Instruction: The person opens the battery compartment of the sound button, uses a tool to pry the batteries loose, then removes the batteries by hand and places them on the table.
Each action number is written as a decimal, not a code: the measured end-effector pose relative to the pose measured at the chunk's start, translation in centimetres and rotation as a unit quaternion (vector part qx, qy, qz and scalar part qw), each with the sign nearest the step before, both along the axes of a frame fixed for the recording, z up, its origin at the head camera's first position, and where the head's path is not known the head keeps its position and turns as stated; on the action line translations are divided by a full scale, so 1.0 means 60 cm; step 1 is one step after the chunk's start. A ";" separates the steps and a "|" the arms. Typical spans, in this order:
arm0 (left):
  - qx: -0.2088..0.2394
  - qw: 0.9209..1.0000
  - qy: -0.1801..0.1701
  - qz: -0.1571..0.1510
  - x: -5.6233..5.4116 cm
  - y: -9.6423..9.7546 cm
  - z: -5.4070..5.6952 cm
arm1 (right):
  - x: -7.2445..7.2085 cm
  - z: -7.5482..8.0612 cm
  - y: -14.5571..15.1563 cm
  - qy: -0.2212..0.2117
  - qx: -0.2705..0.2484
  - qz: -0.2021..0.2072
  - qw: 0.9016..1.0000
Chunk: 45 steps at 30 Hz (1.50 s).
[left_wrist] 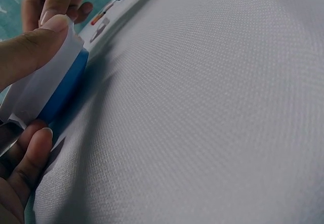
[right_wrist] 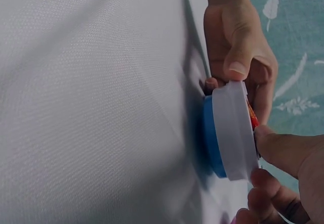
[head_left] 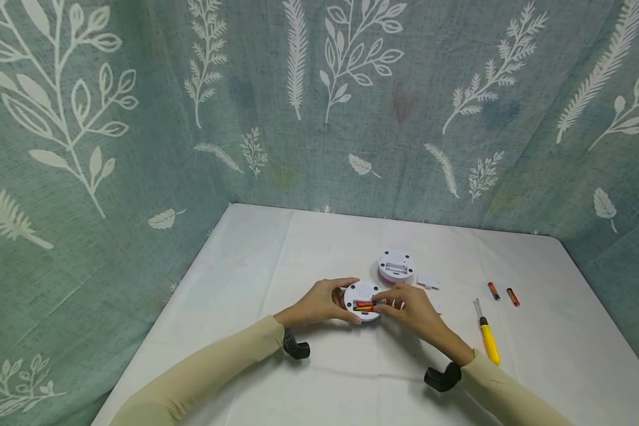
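Observation:
My left hand [head_left: 319, 302] grips a round white battery device [head_left: 364, 288] by its edge, the thumb [left_wrist: 35, 52] on the near side. Its perforated back with dark round feet faces up, and its lower part is blue [right_wrist: 213, 138]. Red batteries [head_left: 363, 306] lie in its compartment. At their right end, the thumb and forefinger of my right hand [head_left: 411, 305] pinch one battery [right_wrist: 252, 115], mostly hidden by the thumb in the right wrist view. The other right fingers are curled beside the device's rim.
Behind stands a second round white device [head_left: 396, 265] with a pink side and a bare battery compartment. A small white cover [head_left: 428, 282] lies beside it, another white piece partly behind my right hand. Rightward lie two batteries [head_left: 493, 290] and a yellow-handled screwdriver [head_left: 488, 337].

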<state>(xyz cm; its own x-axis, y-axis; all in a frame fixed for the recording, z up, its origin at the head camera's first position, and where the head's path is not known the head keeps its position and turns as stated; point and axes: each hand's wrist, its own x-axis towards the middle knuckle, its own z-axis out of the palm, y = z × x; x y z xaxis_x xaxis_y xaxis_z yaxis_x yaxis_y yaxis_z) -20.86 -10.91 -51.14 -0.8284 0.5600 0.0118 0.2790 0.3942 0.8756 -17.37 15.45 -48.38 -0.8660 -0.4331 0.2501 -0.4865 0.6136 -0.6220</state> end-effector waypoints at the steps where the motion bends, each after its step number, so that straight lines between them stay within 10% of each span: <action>1: -0.001 1.000 0.000 0.000 0.000 0.000 0.000 | 0.000 0.000 0.000 0.002 -0.003 0.002 1.000; 45: 0.000 1.000 0.010 -0.014 -0.004 0.002 -0.004 | -0.002 0.035 0.017 -0.014 0.056 0.006 0.998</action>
